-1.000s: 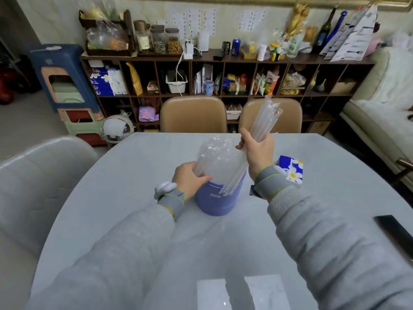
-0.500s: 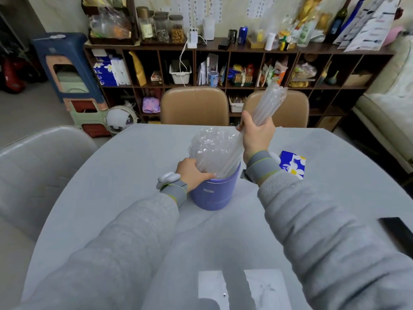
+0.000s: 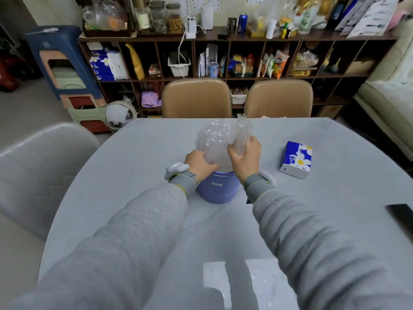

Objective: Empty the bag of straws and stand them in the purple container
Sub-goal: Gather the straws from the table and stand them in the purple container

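Hands (image 3: pixel 201 164) (image 3: pixel 245 158) gripping straws (image 3: pixel 214 142) in purple container (image 3: pixel 218 191), label (image 3: pixel 216 184) unreadable.

Dim indoor light, soft shadows, wide-angle bending at edges

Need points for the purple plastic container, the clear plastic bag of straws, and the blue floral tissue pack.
purple plastic container (image 3: pixel 218 190), head view, front wall below rim
clear plastic bag of straws (image 3: pixel 212 139), head view, crinkled upper part
blue floral tissue pack (image 3: pixel 296 158), head view, top face

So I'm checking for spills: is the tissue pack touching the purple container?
Apart. The head view shows bare table between the tissue pack and the purple container.
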`<action>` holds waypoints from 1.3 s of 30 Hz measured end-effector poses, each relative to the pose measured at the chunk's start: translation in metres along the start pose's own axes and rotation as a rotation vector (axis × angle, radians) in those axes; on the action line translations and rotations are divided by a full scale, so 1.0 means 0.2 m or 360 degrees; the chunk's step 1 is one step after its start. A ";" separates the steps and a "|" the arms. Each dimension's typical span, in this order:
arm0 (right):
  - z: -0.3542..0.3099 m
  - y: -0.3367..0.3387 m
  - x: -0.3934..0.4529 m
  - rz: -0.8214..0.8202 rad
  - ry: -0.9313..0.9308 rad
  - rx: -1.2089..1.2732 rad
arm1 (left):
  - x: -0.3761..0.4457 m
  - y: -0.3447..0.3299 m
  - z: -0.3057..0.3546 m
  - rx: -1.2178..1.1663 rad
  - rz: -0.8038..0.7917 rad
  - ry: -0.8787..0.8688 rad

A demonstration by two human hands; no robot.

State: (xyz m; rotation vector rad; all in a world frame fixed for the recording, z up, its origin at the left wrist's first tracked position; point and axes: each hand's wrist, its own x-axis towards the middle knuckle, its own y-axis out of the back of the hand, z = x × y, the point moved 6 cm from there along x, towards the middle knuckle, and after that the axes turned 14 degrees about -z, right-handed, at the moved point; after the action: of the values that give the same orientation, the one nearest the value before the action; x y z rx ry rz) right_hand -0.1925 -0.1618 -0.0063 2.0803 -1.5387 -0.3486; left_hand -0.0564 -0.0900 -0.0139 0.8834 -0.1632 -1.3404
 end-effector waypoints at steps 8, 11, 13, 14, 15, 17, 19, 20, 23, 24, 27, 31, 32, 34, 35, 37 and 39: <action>-0.14 0.15 -0.03 -0.0241 0.0194 0.0224 | -0.01 0.01 0.00 -0.0056 -0.0070 -0.0025; -0.33 0.21 -0.02 -0.0148 0.0657 -0.0202 | -0.01 0.01 -0.01 -0.0076 -0.0075 -0.0024; -0.37 0.16 0.00 -0.0215 0.0826 -0.0530 | -0.02 0.02 -0.02 -0.0100 -0.0085 -0.0023; -0.33 0.13 0.00 -0.0286 0.0836 -0.0642 | -0.02 0.02 -0.03 -0.0120 -0.0092 -0.0029; -0.26 0.09 0.00 -0.0372 0.0800 -0.0716 | -0.02 0.02 -0.04 -0.0137 -0.0092 -0.0034; -0.10 0.04 -0.02 -0.0620 0.0653 -0.0836 | -0.01 0.03 -0.05 -0.0167 -0.0085 -0.0037; 0.02 0.01 -0.06 -0.0822 0.0554 -0.0959 | -0.01 0.03 -0.06 -0.0195 -0.0099 -0.0045; 0.02 0.01 -0.06 -0.0848 0.0539 -0.0981 | 0.00 0.03 -0.06 -0.0199 -0.0109 -0.0050; -0.05 0.03 -0.07 -0.0676 0.0620 -0.1008 | 0.02 0.06 -0.08 -0.0180 -0.0115 -0.0062; -0.05 0.02 -0.08 -0.0672 0.0623 -0.1012 | 0.03 0.07 -0.08 -0.0166 -0.0111 -0.0068; 0.02 -0.03 -0.11 -0.0930 0.0473 -0.1034 | 0.02 0.10 -0.07 -0.0184 -0.0155 -0.0122; -0.10 0.01 -0.06 -0.0865 0.0486 -0.0989 | -0.01 0.14 -0.09 -0.0360 -0.0106 -0.0185; -0.14 0.01 -0.05 -0.0784 0.0529 -0.0965 | -0.02 0.17 -0.10 -0.0450 -0.0040 -0.0209; -0.17 -0.01 -0.04 -0.0695 0.0531 -0.1013 | -0.06 0.24 -0.10 -0.0695 0.0080 -0.0274; -0.17 -0.04 -0.04 -0.0689 0.0526 -0.1080 | -0.08 0.28 -0.10 -0.0798 0.0162 -0.0316; -0.17 -0.11 -0.03 -0.0703 0.0567 -0.1260 | -0.12 0.37 -0.07 -0.0932 0.0339 -0.0395; -0.17 -0.16 0.00 -0.0702 0.0642 -0.1406 | -0.17 0.45 -0.04 -0.1026 0.0505 -0.0462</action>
State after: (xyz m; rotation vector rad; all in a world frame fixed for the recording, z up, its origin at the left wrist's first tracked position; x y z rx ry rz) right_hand -0.1494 -0.1467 0.0054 1.5931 -0.5113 -0.5897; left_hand 0.0091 -0.0594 0.0496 0.1103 -0.0802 -1.1116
